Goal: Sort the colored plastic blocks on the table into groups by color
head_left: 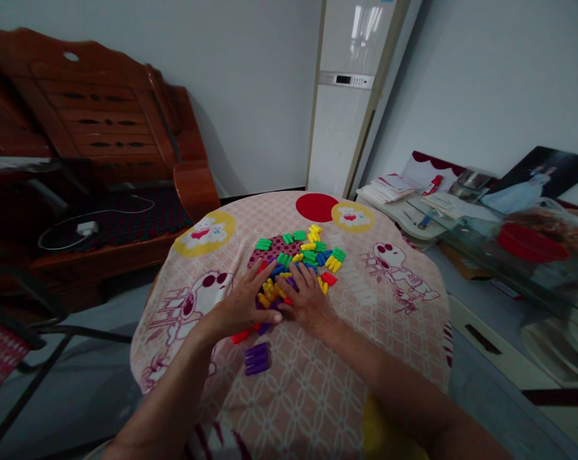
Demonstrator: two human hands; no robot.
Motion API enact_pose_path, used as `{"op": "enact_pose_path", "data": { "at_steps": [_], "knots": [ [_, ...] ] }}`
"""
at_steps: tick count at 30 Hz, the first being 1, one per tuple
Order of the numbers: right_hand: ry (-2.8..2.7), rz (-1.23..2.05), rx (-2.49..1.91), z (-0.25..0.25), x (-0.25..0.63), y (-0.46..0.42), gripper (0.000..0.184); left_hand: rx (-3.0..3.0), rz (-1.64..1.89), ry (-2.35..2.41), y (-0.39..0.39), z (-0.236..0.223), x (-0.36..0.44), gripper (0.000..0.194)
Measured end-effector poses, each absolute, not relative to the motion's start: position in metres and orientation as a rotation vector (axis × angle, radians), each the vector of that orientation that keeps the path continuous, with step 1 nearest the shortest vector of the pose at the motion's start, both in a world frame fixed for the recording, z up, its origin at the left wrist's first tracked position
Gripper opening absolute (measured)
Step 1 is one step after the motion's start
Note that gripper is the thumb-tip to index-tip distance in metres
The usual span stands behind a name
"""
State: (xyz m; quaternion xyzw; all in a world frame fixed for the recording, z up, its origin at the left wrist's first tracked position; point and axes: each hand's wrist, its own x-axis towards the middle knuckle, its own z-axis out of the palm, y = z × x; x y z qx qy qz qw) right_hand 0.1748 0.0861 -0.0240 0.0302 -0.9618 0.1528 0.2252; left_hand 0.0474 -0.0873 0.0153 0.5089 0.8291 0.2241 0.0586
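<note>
**Left hand [248, 300] and right hand [308, 301] spread over a heap of plastic blocks [269, 291]!**

And here they are, both hands palm down, fingers parted and wide, touching the near and middle part of the heap. Is a block caught under a palm? Can't tell from here. The heap sits right under the fingers and runs on beyond them, its long axis slanting from near left to far right, so that far end leans to the right hand's side.

Now look closer in! A purple block [262, 359] lies apart on the person's side of the heap, just below the left thumb; the left hand is nearer. Its prongs point left; which of its sides is longer, I can't tell.

Out at the far left edge, a green block [263, 244] lies flat, and yellow blocks [316, 230] mark the far end. All of it is on the round, cloth-covered worktop [317, 383]. Beyond: papers [389, 188] and a red bowl [532, 243] to the right, a wooden bench [97, 121] over on the left.
</note>
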Motion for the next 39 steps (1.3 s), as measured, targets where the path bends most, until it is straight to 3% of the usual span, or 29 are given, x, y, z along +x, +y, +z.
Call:
{"op": "enact_pose_path", "data": {
  "at_steps": [2,10,15,19,25,27,32,39],
  "knots": [
    [-2.567,0.456,-0.005,-0.016,0.163,0.102,0.057,1.502,0.618,2.572,-0.083,0.009,0.054,0.112],
    [-2.29,0.843,-0.536,-0.018,0.141,0.203,0.056,1.499,0.644,2.655,-0.036,-0.006,0.015,0.079],
    [-2.352,1.108,-0.235,-0.023,0.15,0.182,0.048,1.661,0.765,2.55,-0.015,0.009,-0.01,0.073],
    [-2.228,1.269,-0.182,-0.019,0.178,0.167,0.05,1.616,0.825,2.627,-0.05,0.023,0.008,0.065],
    [-2.111,1.306,-0.45,-0.029,0.191,0.188,0.06,1.446,0.64,2.704,-0.131,-0.013,0.077,0.107],
    [-2.109,1.32,-0.471,-0.034,0.189,0.19,0.059,1.409,0.598,2.745,-0.139,-0.034,0.095,0.112],
    [-2.077,1.318,-0.486,-0.038,0.188,0.191,0.054,1.353,0.764,2.828,-0.115,-0.052,0.093,0.09],
    [-2.236,1.133,-0.497,-0.041,0.183,0.187,0.039,1.497,0.929,2.718,-0.059,-0.045,0.054,0.084]
  ]
}}
